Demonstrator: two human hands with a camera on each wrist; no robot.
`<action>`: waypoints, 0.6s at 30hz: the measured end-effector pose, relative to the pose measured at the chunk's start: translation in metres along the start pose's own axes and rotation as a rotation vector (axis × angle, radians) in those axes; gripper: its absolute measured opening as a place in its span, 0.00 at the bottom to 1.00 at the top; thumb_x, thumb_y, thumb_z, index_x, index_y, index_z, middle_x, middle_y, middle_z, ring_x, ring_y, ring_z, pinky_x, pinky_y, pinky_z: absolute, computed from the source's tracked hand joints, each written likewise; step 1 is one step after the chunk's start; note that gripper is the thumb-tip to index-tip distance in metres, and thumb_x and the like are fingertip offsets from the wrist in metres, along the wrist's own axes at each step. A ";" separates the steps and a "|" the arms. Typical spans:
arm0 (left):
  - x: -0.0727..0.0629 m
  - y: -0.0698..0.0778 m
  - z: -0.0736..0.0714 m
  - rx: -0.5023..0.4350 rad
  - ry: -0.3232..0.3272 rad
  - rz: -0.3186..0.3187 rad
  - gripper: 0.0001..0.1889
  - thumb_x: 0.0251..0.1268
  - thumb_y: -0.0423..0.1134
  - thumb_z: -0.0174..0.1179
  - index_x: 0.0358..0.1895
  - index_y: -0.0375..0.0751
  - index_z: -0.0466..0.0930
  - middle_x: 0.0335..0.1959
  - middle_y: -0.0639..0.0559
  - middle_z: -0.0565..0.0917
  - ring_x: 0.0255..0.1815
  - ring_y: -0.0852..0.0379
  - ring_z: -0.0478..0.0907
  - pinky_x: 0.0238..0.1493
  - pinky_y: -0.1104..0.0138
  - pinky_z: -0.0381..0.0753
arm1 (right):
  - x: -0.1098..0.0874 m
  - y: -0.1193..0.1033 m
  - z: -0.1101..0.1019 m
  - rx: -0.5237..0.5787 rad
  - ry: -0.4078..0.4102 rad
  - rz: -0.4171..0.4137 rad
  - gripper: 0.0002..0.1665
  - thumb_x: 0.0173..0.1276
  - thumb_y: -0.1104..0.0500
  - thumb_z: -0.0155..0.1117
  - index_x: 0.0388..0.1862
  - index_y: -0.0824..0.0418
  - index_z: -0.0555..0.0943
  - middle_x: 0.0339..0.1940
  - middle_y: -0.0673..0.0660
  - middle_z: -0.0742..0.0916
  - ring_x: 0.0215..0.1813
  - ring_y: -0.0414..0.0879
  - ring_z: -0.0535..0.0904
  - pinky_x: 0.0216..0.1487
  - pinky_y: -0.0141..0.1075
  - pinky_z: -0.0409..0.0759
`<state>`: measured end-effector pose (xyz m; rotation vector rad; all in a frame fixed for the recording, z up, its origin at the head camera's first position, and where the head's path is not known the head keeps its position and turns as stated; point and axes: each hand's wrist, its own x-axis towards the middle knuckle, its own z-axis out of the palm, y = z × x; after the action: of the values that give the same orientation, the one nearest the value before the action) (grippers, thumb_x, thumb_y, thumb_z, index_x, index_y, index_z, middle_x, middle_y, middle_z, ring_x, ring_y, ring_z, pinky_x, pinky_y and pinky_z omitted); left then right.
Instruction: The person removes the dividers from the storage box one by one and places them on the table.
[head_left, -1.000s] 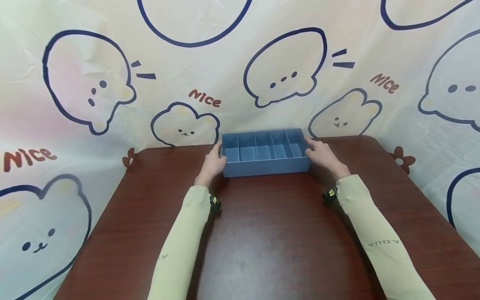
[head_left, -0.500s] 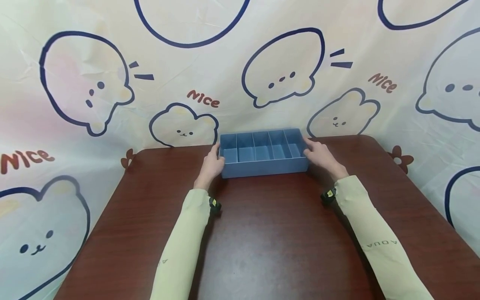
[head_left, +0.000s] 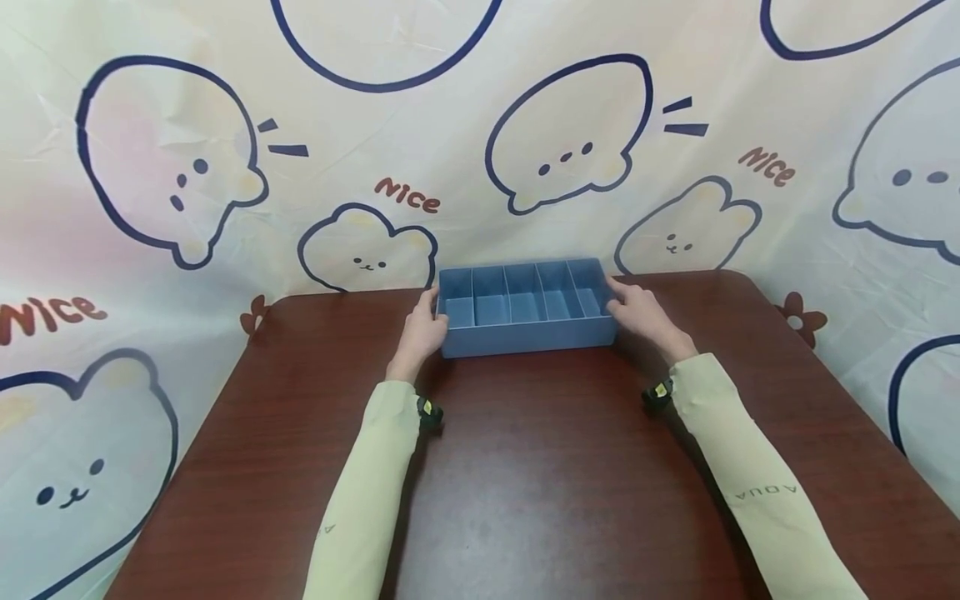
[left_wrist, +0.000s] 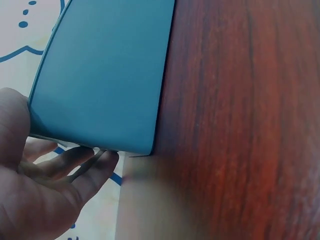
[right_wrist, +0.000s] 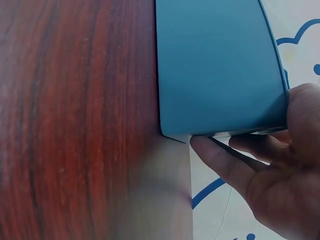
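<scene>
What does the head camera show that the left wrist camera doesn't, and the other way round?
Only the head view: the right hand, both sleeves and the blue box's five compartments.
Only the left wrist view: the palm side of the left hand.
Both: the box, left hand at its end, brown table and patterned backdrop.

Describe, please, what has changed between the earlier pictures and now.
The blue box has moved very slightly toward the near side of the table, the left hand and right hand drawing back with it. Both hands kept their hold on its ends.
</scene>
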<state>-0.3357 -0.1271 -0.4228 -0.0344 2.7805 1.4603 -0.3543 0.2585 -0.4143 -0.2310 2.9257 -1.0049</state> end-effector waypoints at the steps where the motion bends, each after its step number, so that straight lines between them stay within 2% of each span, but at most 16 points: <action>1: 0.000 0.000 0.000 0.000 0.000 0.001 0.32 0.71 0.37 0.43 0.78 0.49 0.49 0.78 0.44 0.60 0.77 0.45 0.59 0.74 0.47 0.61 | -0.001 0.000 0.000 0.001 0.000 0.001 0.38 0.72 0.56 0.46 0.80 0.56 0.53 0.25 0.61 0.78 0.16 0.48 0.66 0.21 0.37 0.69; 10: -0.002 -0.001 -0.002 0.006 -0.008 0.006 0.30 0.74 0.39 0.44 0.78 0.50 0.51 0.78 0.44 0.60 0.77 0.45 0.59 0.73 0.46 0.62 | -0.005 -0.001 -0.001 0.020 -0.004 0.003 0.38 0.72 0.56 0.46 0.80 0.53 0.52 0.17 0.58 0.76 0.15 0.49 0.67 0.19 0.36 0.68; 18: -0.003 -0.002 -0.007 0.007 -0.036 0.013 0.29 0.77 0.46 0.45 0.77 0.49 0.52 0.77 0.43 0.60 0.77 0.44 0.58 0.74 0.46 0.61 | -0.005 -0.003 0.000 -0.002 -0.011 -0.023 0.37 0.73 0.58 0.45 0.80 0.57 0.52 0.18 0.59 0.77 0.15 0.50 0.68 0.18 0.36 0.68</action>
<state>-0.3322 -0.1342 -0.4207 0.0101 2.7623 1.4397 -0.3491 0.2570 -0.4124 -0.2702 2.9204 -1.0011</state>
